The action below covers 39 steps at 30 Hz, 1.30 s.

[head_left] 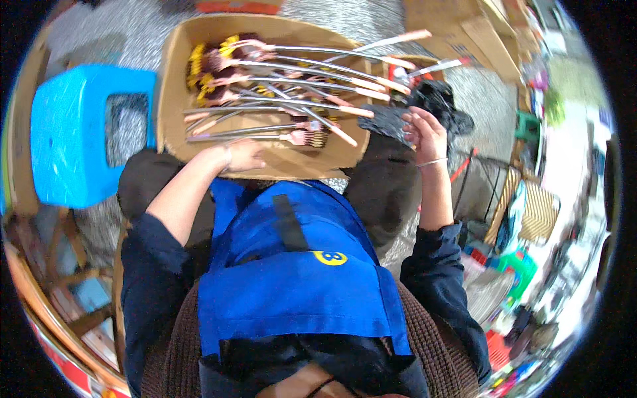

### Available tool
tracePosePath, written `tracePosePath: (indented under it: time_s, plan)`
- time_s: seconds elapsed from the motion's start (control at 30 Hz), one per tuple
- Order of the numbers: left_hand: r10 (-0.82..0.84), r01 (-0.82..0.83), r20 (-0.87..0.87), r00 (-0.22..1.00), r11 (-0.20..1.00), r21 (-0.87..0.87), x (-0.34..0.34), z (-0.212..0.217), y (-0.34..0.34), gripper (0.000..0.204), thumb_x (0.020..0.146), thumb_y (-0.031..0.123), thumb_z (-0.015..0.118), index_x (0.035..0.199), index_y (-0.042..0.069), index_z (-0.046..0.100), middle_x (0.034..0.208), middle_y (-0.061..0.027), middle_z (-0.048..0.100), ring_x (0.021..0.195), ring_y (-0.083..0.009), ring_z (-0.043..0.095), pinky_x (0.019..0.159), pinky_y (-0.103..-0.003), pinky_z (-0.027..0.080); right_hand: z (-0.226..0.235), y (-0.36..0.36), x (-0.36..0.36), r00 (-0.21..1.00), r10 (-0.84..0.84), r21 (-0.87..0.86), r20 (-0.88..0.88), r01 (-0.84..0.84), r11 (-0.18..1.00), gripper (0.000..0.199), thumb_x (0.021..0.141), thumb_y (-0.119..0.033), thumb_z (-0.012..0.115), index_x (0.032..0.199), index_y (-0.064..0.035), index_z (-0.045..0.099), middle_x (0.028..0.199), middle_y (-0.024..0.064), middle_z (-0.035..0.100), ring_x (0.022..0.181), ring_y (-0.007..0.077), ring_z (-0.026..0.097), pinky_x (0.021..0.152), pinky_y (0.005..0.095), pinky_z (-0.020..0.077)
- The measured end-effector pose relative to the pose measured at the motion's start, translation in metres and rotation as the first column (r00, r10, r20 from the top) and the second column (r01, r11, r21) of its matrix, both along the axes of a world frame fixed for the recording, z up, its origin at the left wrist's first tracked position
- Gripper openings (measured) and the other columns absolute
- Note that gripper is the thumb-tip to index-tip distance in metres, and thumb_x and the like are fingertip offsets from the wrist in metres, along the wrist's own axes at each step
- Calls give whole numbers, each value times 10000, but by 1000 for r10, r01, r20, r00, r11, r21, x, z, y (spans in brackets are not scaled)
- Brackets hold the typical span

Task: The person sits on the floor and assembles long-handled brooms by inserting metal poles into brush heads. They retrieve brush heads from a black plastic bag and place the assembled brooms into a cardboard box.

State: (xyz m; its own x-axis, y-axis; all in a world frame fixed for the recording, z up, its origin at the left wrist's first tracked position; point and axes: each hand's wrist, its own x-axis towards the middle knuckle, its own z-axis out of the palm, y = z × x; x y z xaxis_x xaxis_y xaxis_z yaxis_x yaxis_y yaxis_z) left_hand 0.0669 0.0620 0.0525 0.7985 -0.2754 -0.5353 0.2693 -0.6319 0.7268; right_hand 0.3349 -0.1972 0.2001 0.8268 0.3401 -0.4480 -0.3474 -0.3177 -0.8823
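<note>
Rods: a loose heap of thin metal rods with pink ends (305,83), lying in the box, mostly crosswise; several run out past its right side.
Nearest rod: its toothed pink head (308,137) points right, low in the box, just beyond the left hand.
Far-left ends: yellow and dark pieces (196,66) bunch among the rods; what they are is too blurred to tell.
Box: open cardboard (298,166), just in front of the person's knees.
Left hand: over the box's near edge (244,156), fingers loosely extended, nothing visible in the grasp.
Right hand: raised at the box's right side (426,132), fingers curled at the black plastic; whether they pinch it I cannot tell.
Black plastic: a dark, crinkled piece (385,123) beside the fingertips, with a black bag (438,103) just beyond.
Step in hand: probably dealing with the plastic beside the rods; no rod appears to be held.
Next move: seems to call for a sure pinch on the plastic, clear of the handles, with the left hand free to steady box or rod.
Apron: blue (298,278), across the lap.
Stool: bright blue (66,132), left of the box.
Cartons: brown (458,33), beyond the bag.
</note>
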Motion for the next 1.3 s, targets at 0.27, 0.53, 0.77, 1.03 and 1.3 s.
tracePosePath:
  time_s: [0.27, 0.53, 0.77, 1.03, 1.3]
  plan:
    - [200, -195, 22, 980, 917, 349, -29, -42, 7, 267, 780, 270, 575, 852, 13, 574, 853, -227, 602, 846, -383, 573, 770, -449, 442, -31, -196, 12, 840, -510, -74, 185, 530, 845, 228, 766, -39, 575, 987, 8, 606, 750, 73, 638, 544, 113, 562, 443, 221, 439]
    - [285, -315, 135, 949, 852, 419, -69, -50, -48, 156, 754, 173, 601, 827, 35, 611, 867, -185, 614, 852, -363, 571, 759, -444, 449, -134, -209, 49, 884, -38, -534, 465, 314, 785, 180, 738, -145, 594, 881, -86, 685, 838, 106, 667, 768, 227, 643, 730, 299, 494]
    - [443, -470, 163, 882, 793, 387, -82, -56, -44, 148, 747, 155, 598, 815, 24, 607, 823, -165, 612, 814, -321, 578, 730, -413, 447, -217, -184, 65, 993, -96, -428, 64, 115, 896, 198, 760, -5, 531, 887, -36, 680, 617, 23, 556, 462, 126, 485, 419, 272, 393]
    - [592, -581, 101, 800, 721, 377, -88, -67, -38, 124, 749, 124, 591, 814, 19, 606, 774, -143, 605, 743, -278, 588, 690, -369, 459, -317, -170, 77, 712, -507, 255, -486, 670, 697, 210, 746, 94, 508, 916, -11, 575, 806, 83, 603, 683, 205, 601, 533, 240, 505]
    - [566, -556, 94, 819, 741, 377, -87, -58, -40, 152, 766, 168, 598, 829, 30, 612, 800, -157, 607, 776, -305, 586, 720, -383, 457, -308, -156, 95, 385, -505, 145, -772, 882, 449, 163, 902, -165, 471, 853, -46, 571, 768, 80, 601, 608, 195, 551, 461, 267, 476]
